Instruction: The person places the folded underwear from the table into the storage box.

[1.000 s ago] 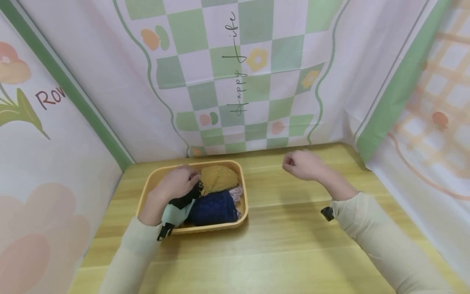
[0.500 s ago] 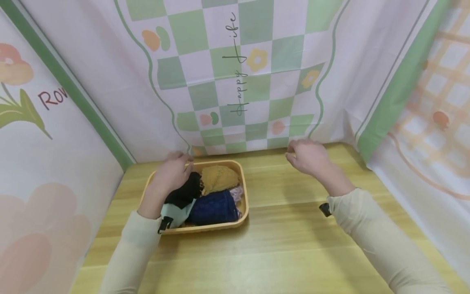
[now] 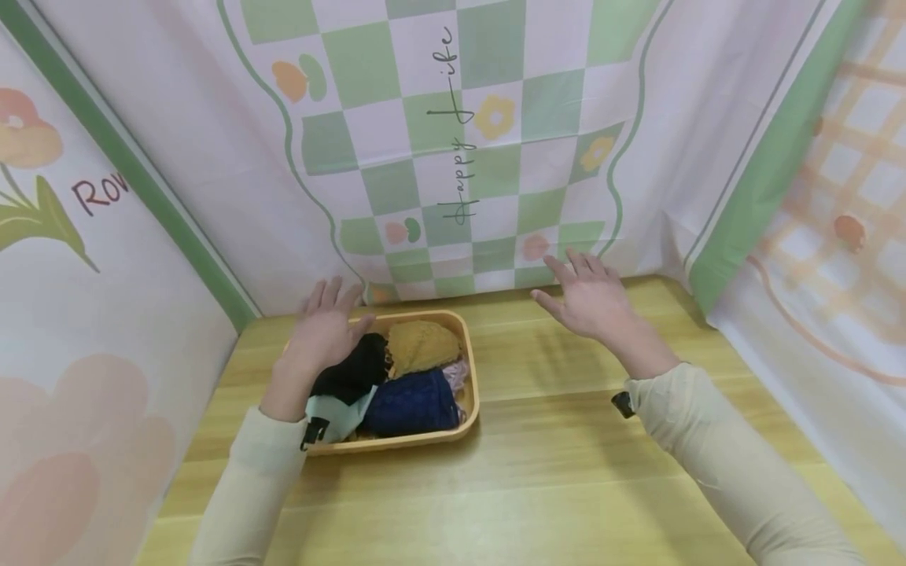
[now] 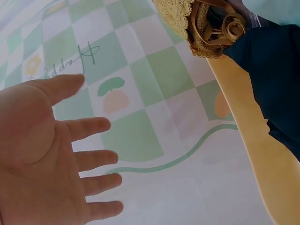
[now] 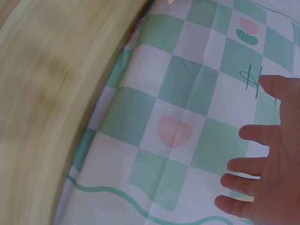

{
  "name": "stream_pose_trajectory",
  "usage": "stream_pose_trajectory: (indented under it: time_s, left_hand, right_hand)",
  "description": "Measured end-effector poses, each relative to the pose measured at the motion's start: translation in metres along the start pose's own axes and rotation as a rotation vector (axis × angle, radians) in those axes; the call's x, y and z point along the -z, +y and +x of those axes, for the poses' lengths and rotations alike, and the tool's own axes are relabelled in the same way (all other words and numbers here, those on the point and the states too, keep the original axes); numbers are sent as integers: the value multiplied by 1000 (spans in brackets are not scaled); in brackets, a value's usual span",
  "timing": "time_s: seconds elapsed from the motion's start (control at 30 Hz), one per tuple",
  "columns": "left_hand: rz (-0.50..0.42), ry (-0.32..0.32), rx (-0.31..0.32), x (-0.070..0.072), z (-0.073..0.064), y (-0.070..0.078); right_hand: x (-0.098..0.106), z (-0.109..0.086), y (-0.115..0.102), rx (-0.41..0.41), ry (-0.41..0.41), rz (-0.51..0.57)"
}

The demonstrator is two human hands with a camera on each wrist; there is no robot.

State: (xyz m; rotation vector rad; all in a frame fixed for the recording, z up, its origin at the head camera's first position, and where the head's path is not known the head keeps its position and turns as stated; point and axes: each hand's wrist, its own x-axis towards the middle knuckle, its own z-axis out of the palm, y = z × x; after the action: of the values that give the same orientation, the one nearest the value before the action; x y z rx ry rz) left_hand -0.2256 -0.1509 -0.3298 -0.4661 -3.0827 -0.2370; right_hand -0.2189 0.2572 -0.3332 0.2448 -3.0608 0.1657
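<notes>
My left hand (image 3: 322, 334) is held above the left side of a yellow-orange basket (image 3: 473, 393), its fingers spread and nothing in them. The left wrist view shows that palm (image 4: 33, 145) bare. To the right, over the table, my right hand (image 3: 591, 303) also has its fingers apart and holds nothing. Inside the basket lie a black cloth bundle (image 3: 354, 369), a mustard lace-edged piece (image 3: 422, 344), a navy blue roll (image 3: 410, 405), a pale mint cloth (image 3: 340, 417) and a lilac piece (image 3: 455, 373). The left hand and forearm hide the basket's left end.
A wooden table (image 3: 495, 487) carries the basket. Behind it hangs a green-and-white checked curtain (image 3: 467, 173), close to both hands' fingertips. Printed cloth walls stand at the left (image 3: 106, 314) and right (image 3: 814, 259).
My left hand has lifted off the black cloth and moved back and left. The right hand has risen slightly. Both hands have gone from curled to spread fingers.
</notes>
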Motion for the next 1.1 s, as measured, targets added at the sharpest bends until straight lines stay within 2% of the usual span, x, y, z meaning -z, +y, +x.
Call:
stream_pose_trajectory:
  time_s: [0.2, 0.4, 1.1]
  left_hand:
    - [-52, -63, 81, 0, 0, 0]
    - [-69, -65, 111, -2, 0, -2]
    - [-68, -53, 127, -2, -3, 0]
  right_hand:
    - [-2, 0, -1, 1, 20, 24]
    - [-4, 0, -3, -10, 28, 28]
    - [-6, -2, -5, -38, 10, 36]
